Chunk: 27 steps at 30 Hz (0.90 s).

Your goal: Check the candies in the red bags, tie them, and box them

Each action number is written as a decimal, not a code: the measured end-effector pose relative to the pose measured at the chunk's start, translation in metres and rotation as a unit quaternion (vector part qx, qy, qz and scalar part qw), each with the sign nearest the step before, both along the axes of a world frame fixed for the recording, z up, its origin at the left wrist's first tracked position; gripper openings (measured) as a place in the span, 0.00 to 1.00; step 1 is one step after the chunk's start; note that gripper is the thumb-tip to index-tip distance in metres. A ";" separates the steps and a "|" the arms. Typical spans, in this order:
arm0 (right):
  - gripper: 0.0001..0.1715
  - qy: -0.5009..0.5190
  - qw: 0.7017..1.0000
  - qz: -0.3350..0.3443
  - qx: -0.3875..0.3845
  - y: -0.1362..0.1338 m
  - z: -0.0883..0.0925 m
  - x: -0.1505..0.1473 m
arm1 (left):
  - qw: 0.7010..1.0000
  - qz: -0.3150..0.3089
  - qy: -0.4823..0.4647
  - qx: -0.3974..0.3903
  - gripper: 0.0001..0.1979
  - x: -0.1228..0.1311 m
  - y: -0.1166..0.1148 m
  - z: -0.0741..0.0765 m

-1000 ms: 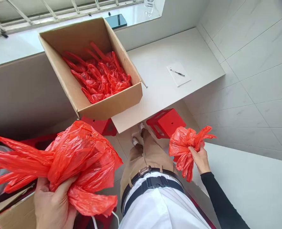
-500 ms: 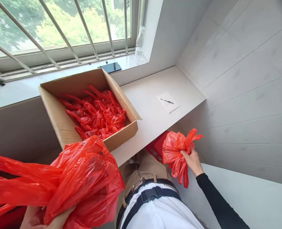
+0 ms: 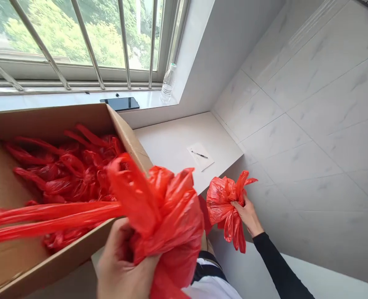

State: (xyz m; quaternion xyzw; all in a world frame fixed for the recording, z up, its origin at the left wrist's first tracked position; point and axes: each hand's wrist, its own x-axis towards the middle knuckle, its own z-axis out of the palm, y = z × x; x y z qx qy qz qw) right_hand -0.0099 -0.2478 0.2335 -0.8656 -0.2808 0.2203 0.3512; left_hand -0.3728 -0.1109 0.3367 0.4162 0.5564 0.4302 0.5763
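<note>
My left hand (image 3: pixel 124 265) is closed round a crumpled red plastic bag (image 3: pixel 177 220), close to the camera and in front of the box's near right corner. Long red handles trail from it to the left across the box. My right hand (image 3: pixel 244 211), in a black sleeve, grips another bunched red plastic bag (image 3: pixel 219 197) by its gathered middle, off the counter's front edge. The open cardboard box (image 3: pixel 131 141) on the left holds many knotted red plastic bags (image 3: pixel 84 166). Whatever the two held bags contain cannot be made out.
A sheet of paper (image 3: pixel 204 167) with a pen (image 3: pixel 199 154) lies on the white counter (image 3: pixel 171 141). On the window sill are a phone (image 3: pixel 121 104) and a water bottle (image 3: pixel 168 85). A tiled wall (image 3: pixel 296 145) bounds the right side; metal bars (image 3: pixel 87 45) cross the window.
My left hand has swung up and to the right with its bag, from the lower left to the box's near corner. The view has shifted; my right hand keeps its bag.
</note>
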 end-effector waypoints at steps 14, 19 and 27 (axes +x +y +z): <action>0.13 -0.122 0.975 0.168 -0.077 0.365 -0.062 0.278 | 0.996 0.004 0.076 -0.035 0.11 0.352 0.295 -0.151; 0.13 -0.169 0.950 0.249 -0.087 0.505 -0.105 0.336 | 0.993 0.028 0.117 0.014 0.13 0.442 0.400 -0.218; 0.46 -0.220 0.936 0.272 -0.037 0.561 -0.126 0.340 | 0.978 -0.060 0.111 0.166 0.32 0.470 0.438 -0.250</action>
